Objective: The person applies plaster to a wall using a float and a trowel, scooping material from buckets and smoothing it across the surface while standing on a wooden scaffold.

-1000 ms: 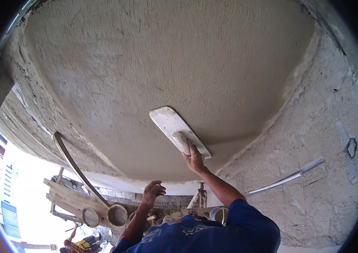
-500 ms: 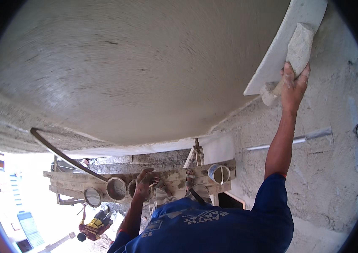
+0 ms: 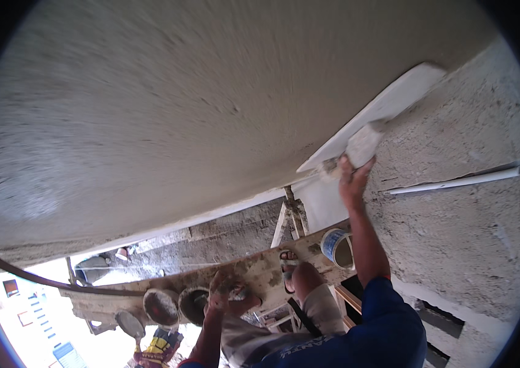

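My right hand [image 3: 357,181] grips a plastering float by its pale, mortar-crusted handle. The float's long white blade [image 3: 389,104] lies along the border between the smooth wet grey plaster [image 3: 211,110] and the rough wall [image 3: 456,141]. Lower down, my left hand [image 3: 217,289] hangs over the plank beside a dark bucket [image 3: 194,305]. Its fingers look loosely apart, though dim and a little blurred, and I see nothing in them.
I stand on a plank scaffold [image 3: 266,265]. A mortar-coated bucket [image 3: 162,306], a round pan [image 3: 130,323] and a white-blue bucket [image 3: 336,247] rest along it. A long curved strip [image 3: 57,282] reaches from the plaster's edge. Below, another person [image 3: 159,346] wears yellow and dark red.
My right hand has brought the float down and to the left along the plaster's edge. My view has tilted and shifted. The left hand stays low near the buckets.
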The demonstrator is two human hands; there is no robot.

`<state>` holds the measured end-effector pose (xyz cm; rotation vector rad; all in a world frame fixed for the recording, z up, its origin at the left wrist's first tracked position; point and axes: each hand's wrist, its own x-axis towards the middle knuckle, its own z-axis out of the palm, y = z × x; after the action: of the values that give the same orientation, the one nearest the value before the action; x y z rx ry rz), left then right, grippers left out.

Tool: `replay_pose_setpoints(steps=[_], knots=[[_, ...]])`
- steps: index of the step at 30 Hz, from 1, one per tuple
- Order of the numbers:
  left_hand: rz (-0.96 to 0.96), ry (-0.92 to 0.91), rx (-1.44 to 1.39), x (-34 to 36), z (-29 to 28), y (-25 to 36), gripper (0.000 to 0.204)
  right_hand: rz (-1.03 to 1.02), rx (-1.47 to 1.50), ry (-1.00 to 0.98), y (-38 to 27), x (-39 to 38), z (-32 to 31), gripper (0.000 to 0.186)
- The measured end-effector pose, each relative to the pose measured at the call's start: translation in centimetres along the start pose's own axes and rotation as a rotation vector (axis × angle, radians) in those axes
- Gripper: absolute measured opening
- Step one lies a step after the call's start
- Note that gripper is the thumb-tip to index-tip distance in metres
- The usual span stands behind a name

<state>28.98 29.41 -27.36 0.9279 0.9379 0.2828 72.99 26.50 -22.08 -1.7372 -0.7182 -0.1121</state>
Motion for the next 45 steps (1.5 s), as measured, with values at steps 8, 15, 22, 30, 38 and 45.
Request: replay_pose_setpoints(steps=[8, 15, 22, 30, 38, 45], knots=[[0.101, -0.118, -0.061, 11.7, -0.7, -10.8, 0.035, -0.107, -0.062, -0.1, 18.2, -9.1, 5.6, 0.066], [0.03, -0.243, -0.093, 15.5, 1.4, -11.1, 0.036, -0.114, 0.379, 0.054, -2.1, 3.6, -0.1, 0.066], [0.082, -0.299, -0.145, 17.5, 1.3, -12.9, 0.044, -0.58, 0.071, -0.115, -3.7, -2.6, 8.1, 0.072], [0.149, -0.243, -0.048, 16.5, 2.3, -11.3, 0.041, -0.424, -0.019, -0.214, 17.4, -11.9, 11.1, 0.061], [0.292, -0.268, -0.048, 14.5, 2.0, -8.5, 0.044, -0.383, 0.021, 0.081, -1.8, 4.7, -0.7, 0.065], [0.248, -0.278, -0.044, 13.3, 1.3, -8.2, 0.049, -0.238, -0.021, 0.161, 5.9, -0.6, 3.6, 0.072]])
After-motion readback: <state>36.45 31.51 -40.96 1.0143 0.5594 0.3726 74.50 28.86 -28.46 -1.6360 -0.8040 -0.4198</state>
